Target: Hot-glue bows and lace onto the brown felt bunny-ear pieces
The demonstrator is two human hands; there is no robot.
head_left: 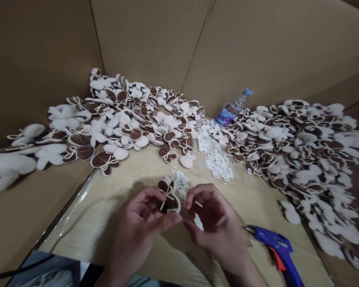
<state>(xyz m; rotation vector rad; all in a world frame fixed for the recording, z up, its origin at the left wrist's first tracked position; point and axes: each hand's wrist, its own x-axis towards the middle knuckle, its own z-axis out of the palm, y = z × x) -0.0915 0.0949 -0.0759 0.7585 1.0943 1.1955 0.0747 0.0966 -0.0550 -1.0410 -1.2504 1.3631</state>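
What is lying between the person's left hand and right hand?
In the head view, a brown-and-white plush bow piece tied with cream cord.

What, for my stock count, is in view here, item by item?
plush pieces with cord bows: many, white and brown, heaped at the back and right
paper tags: many, white, one pile centre, a smaller pile by the hands
water bottle: one, clear with blue cap, tilted at the back
hot glue gun: one, blue with orange trigger, lower right
cardboard carton: one, tan, around everything
held plush piece: one, brown with cream bow, between the hands
left hand: one, fingers on the held plush piece
right hand: one, beside it
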